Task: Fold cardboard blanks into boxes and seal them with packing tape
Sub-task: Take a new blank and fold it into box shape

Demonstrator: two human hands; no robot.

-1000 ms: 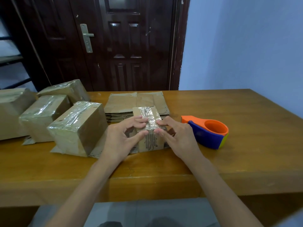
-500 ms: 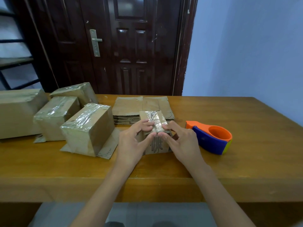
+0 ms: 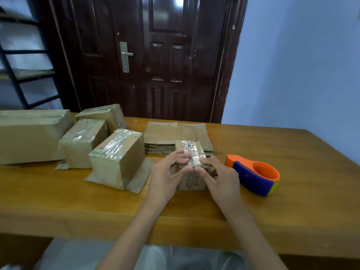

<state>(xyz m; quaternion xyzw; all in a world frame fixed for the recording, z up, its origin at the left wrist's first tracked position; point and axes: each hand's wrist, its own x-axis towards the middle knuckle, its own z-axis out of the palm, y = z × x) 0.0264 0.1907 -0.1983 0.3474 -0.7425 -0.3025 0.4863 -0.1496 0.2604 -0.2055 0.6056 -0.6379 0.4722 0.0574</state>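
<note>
Centrally, the left hand (image 3: 165, 173) and right hand (image 3: 220, 177) clasp the small taped brown cardboard box (image 3: 191, 152) on the wooden table (image 3: 292, 191), orange-and-blue tape dispenser (image 3: 255, 175) just right.

Small cardboard box (image 3: 190, 162) standing on the wooden table (image 3: 272, 201), its top sealed with a strip of clear tape (image 3: 191, 152). The left hand (image 3: 165, 176) and right hand (image 3: 220, 178) hold the box from either side, fingers pressed on the taped top near its front edge, thumbs against the near face. Far side: a stack of flat cardboard blanks (image 3: 165, 137). Right: an orange-and-blue tape dispenser (image 3: 255, 175), near the box but apart from it. Left: three taped boxes, the nearest (image 3: 116, 158) resting on loose flaps, and a larger carton (image 3: 29, 135). Background: dark wooden door (image 3: 165, 55).
</note>
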